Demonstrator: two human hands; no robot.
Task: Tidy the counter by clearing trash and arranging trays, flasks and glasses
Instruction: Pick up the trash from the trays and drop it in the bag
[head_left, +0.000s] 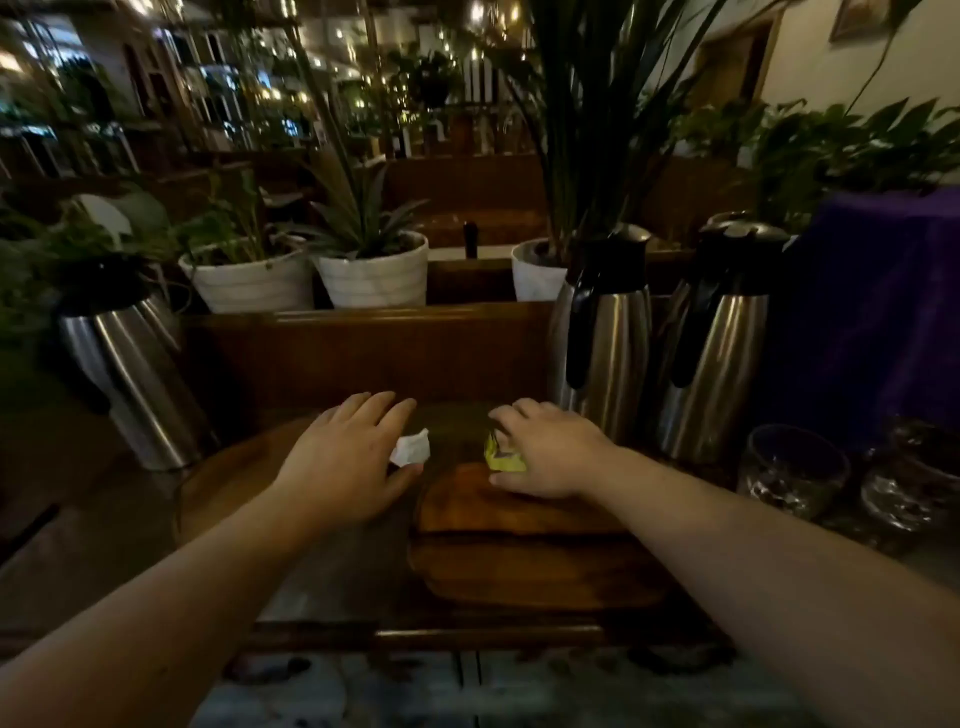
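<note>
A crumpled white paper scrap (411, 447) lies on the dark wooden counter (337, 571). My left hand (343, 457) is spread over it, the scrap sitting between thumb and forefinger, fingers apart. A yellow wrapper (503, 458) rests at the far edge of a wooden tray (519, 512). My right hand (545, 449) curls over the wrapper with the thumb under it. A second, darker tray (535, 577) lies beneath the first. One steel flask (130, 358) stands at the left, two more flasks (602, 332) (722, 343) at the right. Two glass bowls (795, 467) (909, 488) stand at the far right.
A round wooden board (228, 473) lies under my left wrist. A raised wooden ledge (363, 322) backs the counter, with white plant pots (374, 275) behind it. A purple cloth (878, 312) covers something at the right. The counter's front edge (467, 634) is close to me.
</note>
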